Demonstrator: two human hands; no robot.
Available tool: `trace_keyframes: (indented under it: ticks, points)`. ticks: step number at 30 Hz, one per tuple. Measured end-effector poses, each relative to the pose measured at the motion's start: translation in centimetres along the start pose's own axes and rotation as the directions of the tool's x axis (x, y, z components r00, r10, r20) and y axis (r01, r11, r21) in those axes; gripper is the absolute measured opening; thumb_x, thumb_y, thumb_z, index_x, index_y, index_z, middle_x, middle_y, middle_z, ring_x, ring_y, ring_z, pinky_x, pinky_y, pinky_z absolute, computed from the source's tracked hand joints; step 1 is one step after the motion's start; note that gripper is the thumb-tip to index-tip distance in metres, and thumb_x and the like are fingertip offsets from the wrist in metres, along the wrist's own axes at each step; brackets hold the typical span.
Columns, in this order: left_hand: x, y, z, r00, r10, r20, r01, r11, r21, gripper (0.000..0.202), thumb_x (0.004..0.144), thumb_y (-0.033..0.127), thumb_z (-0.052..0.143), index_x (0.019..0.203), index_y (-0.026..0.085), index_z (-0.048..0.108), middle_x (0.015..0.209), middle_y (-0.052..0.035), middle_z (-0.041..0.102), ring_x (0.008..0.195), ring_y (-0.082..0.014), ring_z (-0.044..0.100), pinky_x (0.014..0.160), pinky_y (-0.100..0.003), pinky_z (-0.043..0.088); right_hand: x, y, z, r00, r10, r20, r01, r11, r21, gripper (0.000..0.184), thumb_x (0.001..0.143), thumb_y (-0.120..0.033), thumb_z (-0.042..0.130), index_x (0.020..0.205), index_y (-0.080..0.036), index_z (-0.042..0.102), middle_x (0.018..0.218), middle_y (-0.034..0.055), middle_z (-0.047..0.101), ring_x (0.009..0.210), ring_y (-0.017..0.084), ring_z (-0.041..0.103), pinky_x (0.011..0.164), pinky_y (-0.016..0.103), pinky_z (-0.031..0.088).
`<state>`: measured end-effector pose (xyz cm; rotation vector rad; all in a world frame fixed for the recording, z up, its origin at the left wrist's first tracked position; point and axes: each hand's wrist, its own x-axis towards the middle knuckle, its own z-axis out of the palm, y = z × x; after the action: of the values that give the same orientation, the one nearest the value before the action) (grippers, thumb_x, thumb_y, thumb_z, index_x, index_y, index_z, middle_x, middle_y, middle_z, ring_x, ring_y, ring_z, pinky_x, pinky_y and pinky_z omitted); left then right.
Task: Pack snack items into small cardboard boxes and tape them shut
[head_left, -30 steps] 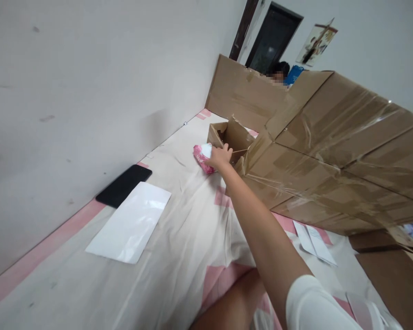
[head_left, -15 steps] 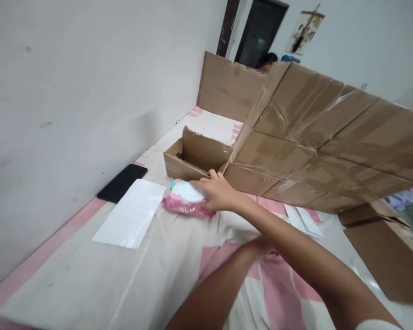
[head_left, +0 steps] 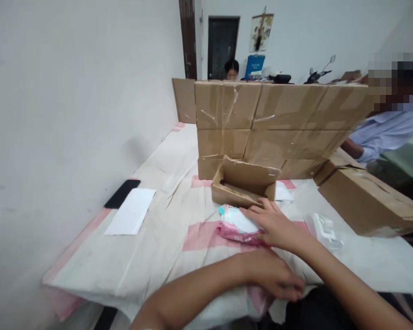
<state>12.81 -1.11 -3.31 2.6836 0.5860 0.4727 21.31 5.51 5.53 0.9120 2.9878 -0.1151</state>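
Note:
My right hand (head_left: 273,224) lies over the right end of a pink and white soft packet (head_left: 239,224), which looks like wet wipes. Its thumb is on the near side, and some fingers reach the front rim of a small open cardboard box (head_left: 223,195) right behind the packet. The box is upright with its back flap raised; little shows inside it. My left hand (head_left: 277,275) passes below my right forearm at the table's near edge. Its fingers are loosely stretched, slightly blurred, and nothing shows in them.
A taped cardboard partition (head_left: 278,110) stands behind the box. White paper (head_left: 131,211) and a black phone (head_left: 122,195) lie by the left wall. To the right are a clear plastic thing (head_left: 325,231), a larger cardboard box (head_left: 371,197) and a person's sleeve (head_left: 388,133). Another person sits beyond the partition.
The view has turned right and levelled. The small box and the packet have shifted right together with my right hand, to in front of the partition. My left hand now shows at the table edge.

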Motion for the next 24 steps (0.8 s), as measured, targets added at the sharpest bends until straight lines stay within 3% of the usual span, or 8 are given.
trace_keyframes:
  ticks: [4,6,10,13,16,19,22,24]
  points:
    - [-3.1,3.8,-2.9,0.984,0.036,-0.175,-0.043,0.998,-0.039,0.02,0.093,0.04,0.056,0.089,0.026,0.068,0.077,0.0065,0.076,0.068,-0.0084,0.069,0.064,-0.022,0.05,-3.7,-0.1,1.9,0.968,0.13,-0.213,-0.143,0.988,-0.05,0.076,0.068,-0.014,0.065,0.144,-0.02,0.056,0.144,0.016,0.054,0.139,0.051,0.028,0.111,0.08,0.004]
    - [-4.0,3.5,-6.7,0.904,-0.196,-0.379,0.256,0.96,0.114,0.022,0.093,0.036,0.051,0.08,0.025,0.065,0.071,0.0048,0.073,0.065,-0.0095,0.065,0.068,-0.023,0.05,-3.9,-1.2,2.0,0.95,0.074,-0.304,-0.095,0.994,-0.054,0.075,0.073,-0.021,0.067,0.147,-0.017,0.053,0.154,0.0193,0.044,0.145,0.051,0.019,0.113,0.078,-0.006]
    - [-2.9,-2.1,-15.0,0.748,-0.462,-0.477,0.6,0.778,0.188,0.033,0.101,0.032,0.036,0.11,0.017,0.063,0.109,-0.0116,0.072,0.103,-0.0212,0.065,0.093,-0.037,0.048,-2.1,-2.4,1.7,0.982,0.004,-0.189,0.013,0.996,0.086,0.069,0.089,-0.035,0.057,0.153,-0.012,0.043,0.151,0.0199,0.046,0.144,0.039,0.031,0.123,0.055,0.017]
    - [-0.5,-7.0,-18.4,0.755,-0.58,-0.307,0.654,0.705,0.275,0.052,0.092,0.05,0.059,0.135,0.022,0.055,0.139,-0.0104,0.062,0.127,-0.0265,0.056,0.108,-0.041,0.04,-0.5,-1.9,1.8,0.996,0.09,-0.018,-0.087,0.985,0.149,0.075,0.088,-0.042,0.061,0.155,-0.015,0.04,0.142,0.0218,0.052,0.13,0.039,0.048,0.108,0.049,0.039]
    - [1.8,-10.0,-19.0,0.751,-0.66,-0.024,0.624,0.696,0.355,0.074,0.074,0.056,0.078,0.138,0.027,0.057,0.136,-0.0047,0.066,0.124,-0.0254,0.059,0.107,-0.034,0.041,0.9,-1.6,2.0,0.986,0.161,0.049,-0.167,0.976,0.141,0.085,0.075,-0.037,0.074,0.153,-0.022,0.044,0.137,0.0216,0.055,0.121,0.041,0.056,0.101,0.051,0.043]
    - [3.0,-10.8,-17.8,0.698,-0.702,0.144,0.598,0.681,0.421,0.059,0.072,0.056,0.081,0.12,0.023,0.067,0.116,-0.0052,0.073,0.106,-0.0231,0.066,0.097,-0.036,0.048,1.8,-2.2,1.8,0.967,0.219,0.13,-0.235,0.963,0.131,0.106,0.063,-0.033,0.084,0.157,-0.02,0.036,0.143,0.0274,0.049,0.124,0.047,0.055,0.099,0.056,0.044]
    - [2.5,-10.1,-16.6,0.686,-0.713,0.144,0.578,0.654,0.488,0.049,0.082,0.057,0.072,0.11,0.017,0.067,0.111,-0.0082,0.069,0.102,-0.0229,0.064,0.096,-0.043,0.05,1.6,-2.6,1.3,0.965,0.199,0.174,-0.226,0.962,0.155,0.11,0.062,-0.023,0.084,0.158,-0.014,0.031,0.146,0.0347,0.045,0.129,0.051,0.051,0.1,0.062,0.041]
    - [1.2,-8.9,-16.3,0.706,-0.705,0.067,0.574,0.626,0.528,0.055,0.084,0.061,0.069,0.114,0.016,0.064,0.116,-0.0098,0.067,0.109,-0.0248,0.062,0.099,-0.045,0.049,0.7,-2.3,0.8,0.979,0.074,0.192,-0.117,0.967,0.227,0.103,0.064,-0.025,0.084,0.156,-0.022,0.037,0.147,0.0258,0.051,0.131,0.044,0.054,0.104,0.055,0.043]
